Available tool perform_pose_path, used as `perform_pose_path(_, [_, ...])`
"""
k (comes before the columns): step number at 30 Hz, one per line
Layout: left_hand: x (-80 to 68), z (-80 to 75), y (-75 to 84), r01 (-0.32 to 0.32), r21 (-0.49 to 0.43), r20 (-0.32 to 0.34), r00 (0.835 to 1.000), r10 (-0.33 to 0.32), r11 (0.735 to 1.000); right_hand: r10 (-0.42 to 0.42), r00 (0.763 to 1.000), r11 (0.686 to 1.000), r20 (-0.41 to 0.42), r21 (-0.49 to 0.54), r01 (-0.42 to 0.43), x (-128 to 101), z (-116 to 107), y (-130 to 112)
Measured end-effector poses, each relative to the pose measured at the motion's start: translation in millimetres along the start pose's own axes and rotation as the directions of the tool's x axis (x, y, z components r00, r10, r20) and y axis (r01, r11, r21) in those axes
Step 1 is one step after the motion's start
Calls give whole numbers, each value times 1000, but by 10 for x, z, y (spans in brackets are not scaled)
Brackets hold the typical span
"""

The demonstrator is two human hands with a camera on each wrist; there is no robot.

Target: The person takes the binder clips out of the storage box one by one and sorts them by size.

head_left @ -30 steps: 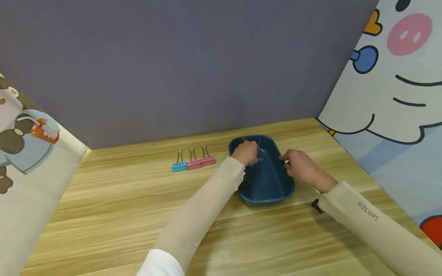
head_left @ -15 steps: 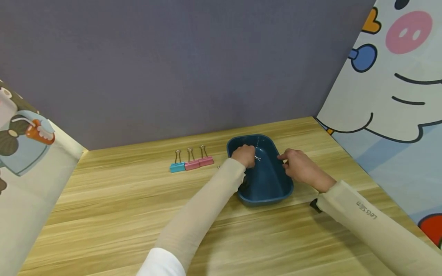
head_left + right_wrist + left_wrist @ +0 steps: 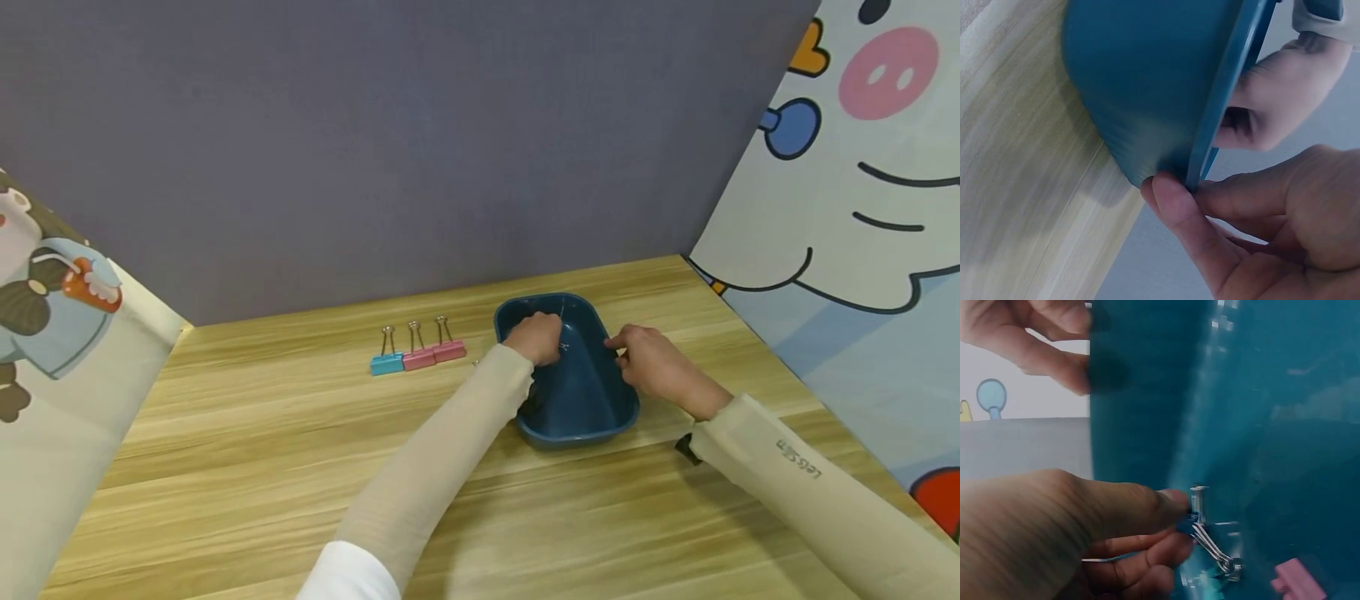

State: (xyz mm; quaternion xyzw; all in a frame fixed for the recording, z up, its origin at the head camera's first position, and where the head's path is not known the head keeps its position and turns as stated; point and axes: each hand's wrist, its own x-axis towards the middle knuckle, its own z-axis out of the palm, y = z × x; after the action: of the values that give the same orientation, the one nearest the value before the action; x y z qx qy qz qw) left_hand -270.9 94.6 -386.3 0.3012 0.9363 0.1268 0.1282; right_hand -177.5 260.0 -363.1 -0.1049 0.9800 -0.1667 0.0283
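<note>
A dark blue plastic tub (image 3: 577, 400) sits on the wooden table. My left hand (image 3: 536, 337) reaches into its far end. In the left wrist view the left hand (image 3: 1175, 525) pinches the wire handles of a small binder clip (image 3: 1210, 540) against the tub's floor. A pink clip (image 3: 1297, 581) lies in the tub beside it. My right hand (image 3: 645, 358) grips the tub's right rim. In the right wrist view its thumb (image 3: 1172, 200) lies under the rim of the tub (image 3: 1147, 81).
Three binder clips lie in a row left of the tub: a blue one (image 3: 387, 363) and two pink ones (image 3: 418, 358) (image 3: 448, 350). A grey wall stands behind the table. Cartoon-printed panels close off the left and right sides.
The left hand has shifted slightly lower inside the tub. The right hand stays on the rim and the three clips on the table have not moved.
</note>
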Motion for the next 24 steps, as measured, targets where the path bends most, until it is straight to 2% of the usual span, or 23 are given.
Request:
perform_pose_path(11, [-144, -281, 6, -128, -109, -83, 989, 119, 986, -5, 1000, 1000, -5, -5, 5, 8, -5, 10])
perform_pose_path(16, [-245, -382, 8, -127, -112, -120, 986, 114, 986, -1, 1000, 1000, 4, -2, 1, 12, -5, -10])
perform_pose_path(21, [-330, -425, -17, -128, -111, -156, 982, 110, 986, 9, 1000, 1000, 18, 3, -9, 6, -3, -30])
perform_pose_path(24, [-372, -438, -55, -141, -142, -161, 980, 118, 980, 8, 1000, 1000, 19, 1, -8, 16, 1, -40])
